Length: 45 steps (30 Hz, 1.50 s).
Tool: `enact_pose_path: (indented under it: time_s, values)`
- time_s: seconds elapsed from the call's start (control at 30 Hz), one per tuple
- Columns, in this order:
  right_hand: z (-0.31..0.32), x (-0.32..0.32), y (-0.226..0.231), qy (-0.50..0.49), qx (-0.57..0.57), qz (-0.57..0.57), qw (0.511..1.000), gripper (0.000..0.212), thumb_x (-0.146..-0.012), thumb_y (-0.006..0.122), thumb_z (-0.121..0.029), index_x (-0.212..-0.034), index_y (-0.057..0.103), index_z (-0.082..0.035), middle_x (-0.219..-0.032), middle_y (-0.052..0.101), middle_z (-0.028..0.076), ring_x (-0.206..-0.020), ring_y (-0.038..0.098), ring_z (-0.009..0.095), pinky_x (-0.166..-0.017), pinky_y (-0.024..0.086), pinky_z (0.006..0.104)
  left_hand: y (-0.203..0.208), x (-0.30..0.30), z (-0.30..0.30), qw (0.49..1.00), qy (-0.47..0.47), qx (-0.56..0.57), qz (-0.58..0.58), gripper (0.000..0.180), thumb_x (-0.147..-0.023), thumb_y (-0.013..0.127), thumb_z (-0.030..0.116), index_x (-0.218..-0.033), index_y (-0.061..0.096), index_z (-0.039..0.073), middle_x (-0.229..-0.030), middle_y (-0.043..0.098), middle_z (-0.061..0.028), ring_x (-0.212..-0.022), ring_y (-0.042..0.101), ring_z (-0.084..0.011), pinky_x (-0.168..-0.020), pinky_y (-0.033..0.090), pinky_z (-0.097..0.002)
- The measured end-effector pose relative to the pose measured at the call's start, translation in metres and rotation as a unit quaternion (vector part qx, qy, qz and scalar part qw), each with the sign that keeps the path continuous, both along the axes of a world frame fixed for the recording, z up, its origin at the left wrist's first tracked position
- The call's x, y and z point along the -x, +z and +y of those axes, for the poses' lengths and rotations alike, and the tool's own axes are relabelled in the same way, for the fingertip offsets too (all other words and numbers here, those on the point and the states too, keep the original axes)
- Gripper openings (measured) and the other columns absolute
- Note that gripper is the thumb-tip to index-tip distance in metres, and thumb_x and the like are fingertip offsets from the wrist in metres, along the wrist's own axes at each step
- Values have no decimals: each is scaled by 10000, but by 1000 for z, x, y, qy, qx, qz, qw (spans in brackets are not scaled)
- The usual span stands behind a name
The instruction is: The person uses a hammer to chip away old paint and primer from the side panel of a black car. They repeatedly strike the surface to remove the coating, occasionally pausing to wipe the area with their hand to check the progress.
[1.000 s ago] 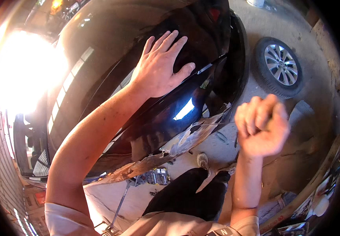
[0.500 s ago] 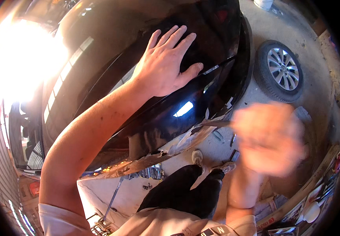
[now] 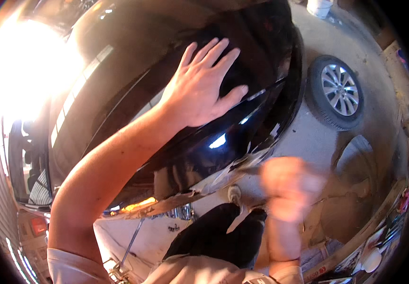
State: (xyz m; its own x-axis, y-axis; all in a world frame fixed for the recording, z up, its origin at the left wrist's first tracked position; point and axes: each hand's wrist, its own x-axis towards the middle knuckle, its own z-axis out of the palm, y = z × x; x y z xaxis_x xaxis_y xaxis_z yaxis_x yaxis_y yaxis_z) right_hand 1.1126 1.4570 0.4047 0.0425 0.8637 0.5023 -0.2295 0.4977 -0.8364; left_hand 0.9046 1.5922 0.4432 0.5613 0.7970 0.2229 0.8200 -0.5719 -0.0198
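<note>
My left hand [image 3: 195, 87] lies flat with its fingers spread on the dark, glossy body of a car [image 3: 166, 33]. Closed and smeared by motion, my right hand [image 3: 287, 187] grips a thin dark tool [image 3: 249, 170], whose kind I cannot make out. The tool points left at the lower edge [image 3: 218, 180] of the car, where the surface looks pale, ragged and peeling. Whether its tip touches that edge, I cannot tell. Bright light glints off the panel [image 3: 218, 141] between my hands.
A loose wheel [image 3: 336, 92] with a silver rim lies on the floor to the right. Beyond it stands a white bucket [image 3: 319, 7]. Below the car edge are a socket set [image 3: 183, 211] and a long metal bar [image 3: 132, 244]. Assorted items crowd a shelf [image 3: 379, 246] at lower right.
My right hand and the tool have moved left and nearer to me, along the car's edge. My left hand stays spread on the panel; the whole view has shifted slightly.
</note>
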Motion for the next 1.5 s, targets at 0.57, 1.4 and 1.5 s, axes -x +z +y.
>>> enact_pose_path:
  time_s: [0.57,1.4,1.5]
  values:
    - [30,-7,12,107,28,-69,991,334,-873,566,-301,-642,453,-88,-533,422,-4,-422,398,153,-418,314,288,-4,-3,-2,1000,-3,9,4,702,-945,541,491,-1477,405,54,-1531,370,-222,-1454,301,-363,-1199,177,-535]
    - [12,-3,39,85,38,155,983,467,-948,565,-342,-570,453,-91,-485,425,-24,-391,407,112,-385,323,268,-7,3,-20,1000,13,25,-7,701,-942,540,490,-1471,414,48,-1521,385,-220,-1449,310,-361,-1199,178,-535]
    - [11,-20,81,116,45,134,983,546,-941,596,-460,-570,465,-80,-503,488,1,-399,450,140,-387,332,259,-2,-5,-4,1000,2,0,-13,692,-938,551,481,-1460,427,45,-1520,385,-222,-1449,312,-357,-1198,182,-532]
